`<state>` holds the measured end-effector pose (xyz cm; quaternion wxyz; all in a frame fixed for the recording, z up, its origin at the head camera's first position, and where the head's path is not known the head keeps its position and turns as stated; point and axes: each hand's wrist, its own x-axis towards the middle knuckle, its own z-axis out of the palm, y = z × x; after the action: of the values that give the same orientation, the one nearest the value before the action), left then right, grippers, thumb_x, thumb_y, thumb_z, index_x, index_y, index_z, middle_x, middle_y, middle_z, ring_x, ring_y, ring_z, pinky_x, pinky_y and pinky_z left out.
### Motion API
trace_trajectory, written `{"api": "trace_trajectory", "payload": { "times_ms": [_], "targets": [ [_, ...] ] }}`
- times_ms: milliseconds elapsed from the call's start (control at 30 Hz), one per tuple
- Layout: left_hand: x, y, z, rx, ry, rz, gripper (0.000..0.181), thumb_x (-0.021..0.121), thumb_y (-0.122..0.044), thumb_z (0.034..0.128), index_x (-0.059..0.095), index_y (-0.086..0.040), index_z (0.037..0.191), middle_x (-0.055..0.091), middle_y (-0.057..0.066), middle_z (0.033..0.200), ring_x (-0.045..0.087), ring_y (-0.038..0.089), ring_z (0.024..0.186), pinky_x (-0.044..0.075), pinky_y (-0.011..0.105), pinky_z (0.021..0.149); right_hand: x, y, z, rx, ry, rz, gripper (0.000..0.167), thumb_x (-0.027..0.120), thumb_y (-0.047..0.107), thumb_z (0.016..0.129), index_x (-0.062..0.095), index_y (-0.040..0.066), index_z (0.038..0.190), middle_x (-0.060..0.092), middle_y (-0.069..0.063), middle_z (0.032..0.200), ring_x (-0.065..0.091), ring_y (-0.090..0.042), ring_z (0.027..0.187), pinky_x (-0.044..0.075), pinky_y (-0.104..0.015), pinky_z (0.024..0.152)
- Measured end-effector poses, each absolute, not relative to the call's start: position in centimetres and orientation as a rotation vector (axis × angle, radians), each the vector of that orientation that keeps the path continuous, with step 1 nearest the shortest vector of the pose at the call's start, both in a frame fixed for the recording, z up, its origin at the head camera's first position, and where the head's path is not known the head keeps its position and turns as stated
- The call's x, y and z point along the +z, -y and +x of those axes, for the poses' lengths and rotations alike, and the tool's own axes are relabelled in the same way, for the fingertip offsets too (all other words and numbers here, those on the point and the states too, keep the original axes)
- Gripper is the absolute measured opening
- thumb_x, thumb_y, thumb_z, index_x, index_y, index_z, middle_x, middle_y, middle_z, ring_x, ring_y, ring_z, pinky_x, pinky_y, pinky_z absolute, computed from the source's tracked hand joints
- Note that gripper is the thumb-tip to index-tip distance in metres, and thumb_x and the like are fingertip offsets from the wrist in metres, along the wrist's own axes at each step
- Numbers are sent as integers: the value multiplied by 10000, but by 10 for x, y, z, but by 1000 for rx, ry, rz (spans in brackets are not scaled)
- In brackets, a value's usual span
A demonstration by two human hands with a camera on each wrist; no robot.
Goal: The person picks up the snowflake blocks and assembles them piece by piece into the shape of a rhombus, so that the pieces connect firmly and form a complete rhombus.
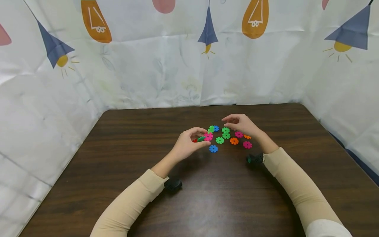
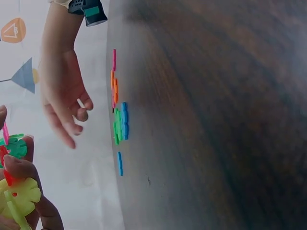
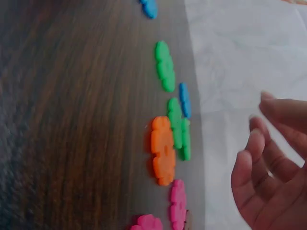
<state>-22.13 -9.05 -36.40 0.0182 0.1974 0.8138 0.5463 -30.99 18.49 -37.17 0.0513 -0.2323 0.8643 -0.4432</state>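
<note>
Okay, so looking at a small bunch of notched discs [image 1: 201,139] right in the grip of the left hand [image 1: 189,141], with the fingers bent over and the thumb closing in from the near side. Seeing a pink disc [image 1: 208,137] out at the fingertips, a dark green disc [image 2: 18,148] and a red disc [image 1: 195,141] deeper in, plus a yellow disc [image 2: 29,189] in the left wrist view. Can't tell the exact way of joining. Also spotting a light green disc [image 1: 211,129] just past those fingertips; can't tell whether held or lying loose.

Now over to the right hand [image 1: 239,123]: up above the tabletop, loose and relaxed, with softly bent fingers and the thumb a bit apart, holding nothing. Just on the near side of its fingertips, two green discs [image 1: 226,135] close together. Between the hands, another green disc [image 1: 219,140] and a far blue disc [image 1: 216,128]. Nearer the body than the left thumb, a second blue disc [image 1: 213,149]. Below the right palm and wrist, two orange discs [image 1: 234,141] and two pink discs [image 1: 247,144].

Under both hands, a dark wood-look table [image 1: 118,148]; beyond them, a white backdrop [image 1: 165,72] with printed blue lamps [image 1: 208,31].
</note>
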Motion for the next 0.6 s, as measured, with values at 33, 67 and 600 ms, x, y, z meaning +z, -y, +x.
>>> {"api": "trace_trajectory", "payload": {
  "times_ms": [33,67,600],
  "targets": [
    [-364,91,-221,1693,-2531,613,360,822,-192,898,691,-67,1209,718,62,1153,684,196,1001,524,354,828,-373,-185,-312,-1301,-2656,-701,316,665,132,1016,671,-37,1282,647,-145,1024,596,-362,855,517,-412,752],
    [-364,91,-221,1688,-2535,611,356,822,-196,898,692,-70,1205,719,60,1149,681,196,998,524,355,825,-375,-185,-313,-1256,-2680,-694,311,672,136,1011,679,-32,1273,650,-128,1009,595,-322,851,504,-394,743],
    [-368,89,-220,1655,-2515,644,349,825,-201,893,703,-75,1195,732,34,1043,673,181,941,532,345,842,-382,-184,-329,-976,-2697,-542,316,708,186,984,697,-10,1232,645,-160,1093,567,-305,949,482,-436,815]
  ]
}}
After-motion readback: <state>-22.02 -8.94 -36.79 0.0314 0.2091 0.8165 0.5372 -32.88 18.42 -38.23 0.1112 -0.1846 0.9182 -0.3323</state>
